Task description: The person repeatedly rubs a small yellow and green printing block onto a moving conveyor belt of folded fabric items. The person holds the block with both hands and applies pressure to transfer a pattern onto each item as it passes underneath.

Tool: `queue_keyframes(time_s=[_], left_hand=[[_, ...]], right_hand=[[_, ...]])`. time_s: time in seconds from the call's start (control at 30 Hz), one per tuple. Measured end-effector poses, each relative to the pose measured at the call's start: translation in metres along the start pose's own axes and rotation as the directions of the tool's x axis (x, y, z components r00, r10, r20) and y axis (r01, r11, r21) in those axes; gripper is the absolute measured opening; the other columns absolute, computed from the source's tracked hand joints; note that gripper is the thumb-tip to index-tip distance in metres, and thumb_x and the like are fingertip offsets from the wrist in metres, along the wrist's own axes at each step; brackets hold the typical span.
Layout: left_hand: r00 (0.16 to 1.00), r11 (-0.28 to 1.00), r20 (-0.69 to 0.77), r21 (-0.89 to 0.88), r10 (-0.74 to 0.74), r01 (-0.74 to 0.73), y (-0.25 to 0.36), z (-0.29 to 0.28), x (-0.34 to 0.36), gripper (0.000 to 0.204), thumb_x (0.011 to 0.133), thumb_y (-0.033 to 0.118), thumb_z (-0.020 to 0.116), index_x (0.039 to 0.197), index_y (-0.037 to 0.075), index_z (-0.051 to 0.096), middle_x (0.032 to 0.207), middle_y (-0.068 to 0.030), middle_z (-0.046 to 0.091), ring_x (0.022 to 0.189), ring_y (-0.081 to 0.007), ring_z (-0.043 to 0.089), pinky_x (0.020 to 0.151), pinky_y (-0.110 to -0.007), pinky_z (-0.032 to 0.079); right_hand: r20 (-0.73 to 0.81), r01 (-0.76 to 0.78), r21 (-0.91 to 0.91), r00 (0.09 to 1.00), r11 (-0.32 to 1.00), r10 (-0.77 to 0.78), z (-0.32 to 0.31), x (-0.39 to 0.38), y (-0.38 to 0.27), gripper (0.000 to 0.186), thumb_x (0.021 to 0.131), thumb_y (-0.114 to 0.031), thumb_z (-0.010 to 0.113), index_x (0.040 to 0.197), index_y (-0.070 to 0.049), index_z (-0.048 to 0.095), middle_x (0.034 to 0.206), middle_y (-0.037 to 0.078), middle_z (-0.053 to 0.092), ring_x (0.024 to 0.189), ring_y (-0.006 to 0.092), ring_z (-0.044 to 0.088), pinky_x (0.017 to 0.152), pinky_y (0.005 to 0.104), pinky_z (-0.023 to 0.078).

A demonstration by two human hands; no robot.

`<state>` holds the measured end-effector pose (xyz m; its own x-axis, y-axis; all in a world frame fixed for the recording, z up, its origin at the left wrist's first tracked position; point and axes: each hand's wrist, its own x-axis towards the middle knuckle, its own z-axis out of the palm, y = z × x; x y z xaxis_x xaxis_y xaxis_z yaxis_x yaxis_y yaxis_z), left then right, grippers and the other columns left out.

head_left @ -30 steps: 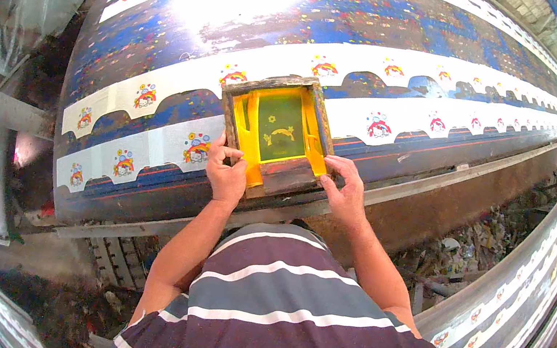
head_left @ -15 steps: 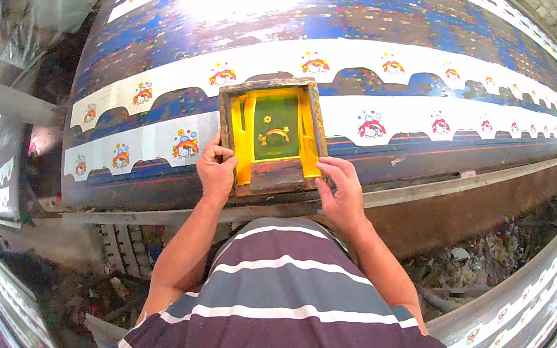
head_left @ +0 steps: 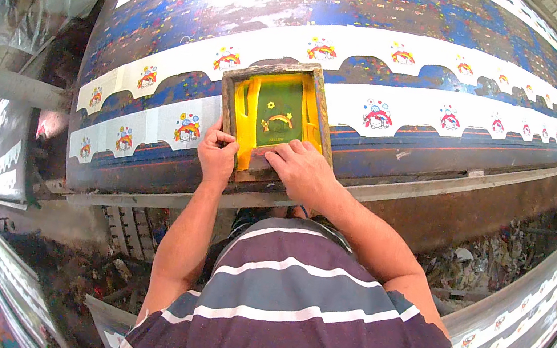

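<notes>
A wooden screen-printing frame (head_left: 228, 108) lies tilted on the near white strip of a long printing table. Yellow borders its green mesh (head_left: 284, 97), where a small rainbow-and-stars design shows through. My left hand (head_left: 217, 155) pinches the frame's near left side, thumb against the fingers. At the near end inside the frame is a reddish-brown wooden squeegee (head_left: 258, 162), partly covered by my right hand (head_left: 304, 172). The fingers of that hand curl over its top edge; the thumb is hidden.
White scalloped strips (head_left: 379, 54) with repeated colourful prints run along the paint-spattered table (head_left: 192, 27). A ledge (head_left: 425, 181) edges its near side. Scraps (head_left: 474, 258) litter the floor at right. Another table (head_left: 524, 333) with printed strips stands at lower right.
My right hand has let go of the frame's near right corner and moved left onto the squeegee. My left hand stays on the frame. The view has shifted slightly.
</notes>
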<state>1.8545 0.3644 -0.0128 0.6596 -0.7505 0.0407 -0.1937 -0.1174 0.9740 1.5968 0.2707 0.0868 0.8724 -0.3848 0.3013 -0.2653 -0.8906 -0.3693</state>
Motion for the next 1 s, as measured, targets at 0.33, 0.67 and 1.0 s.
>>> queue_keyframes(time_s=[0.33, 0.67, 1.0], left_hand=[[0.999, 0.998, -0.012, 0.031, -0.049, 0.049, -0.010, 0.001, 0.001, 0.012, 0.082, -0.008, 0.078, 0.081, 0.001, 0.070, 0.165, -0.0332, 0.061, 0.142, -0.0322, 0.070, 0.113, -0.040, 0.054], [0.993, 0.993, -0.059, 0.060, 0.107, -0.103, -0.004, 0.012, -0.006, 0.012, 0.080, -0.003, 0.079, 0.080, 0.004, 0.069, 0.156, -0.0295, 0.069, 0.137, -0.0370, 0.070, 0.116, -0.044, 0.052], [0.975, 0.975, -0.060, 0.084, 0.212, -0.207, 0.003, 0.014, -0.010, 0.015, 0.079, -0.005, 0.077, 0.082, 0.006, 0.068, 0.155, -0.0298, 0.066, 0.135, -0.0423, 0.065, 0.118, -0.051, 0.048]], right_hand=[[0.072, -0.089, 0.107, 0.994, 0.990, 0.082, -0.011, -0.014, 0.003, 0.048, 0.086, -0.003, 0.071, 0.134, -0.006, 0.075, 0.131, 0.014, 0.074, 0.123, 0.0387, 0.069, 0.110, 0.0510, 0.055], [-0.025, -0.095, -0.031, 0.995, 0.995, 0.095, 0.011, 0.051, 0.061, 0.052, 0.086, 0.002, 0.070, 0.136, -0.009, 0.078, 0.130, 0.012, 0.076, 0.125, 0.0375, 0.070, 0.108, 0.0509, 0.057], [0.053, -0.153, -0.049, 0.986, 0.987, 0.156, 0.002, 0.121, 0.102, 0.059, 0.083, 0.015, 0.066, 0.137, -0.007, 0.075, 0.134, 0.015, 0.075, 0.131, 0.0409, 0.067, 0.113, 0.0528, 0.055]])
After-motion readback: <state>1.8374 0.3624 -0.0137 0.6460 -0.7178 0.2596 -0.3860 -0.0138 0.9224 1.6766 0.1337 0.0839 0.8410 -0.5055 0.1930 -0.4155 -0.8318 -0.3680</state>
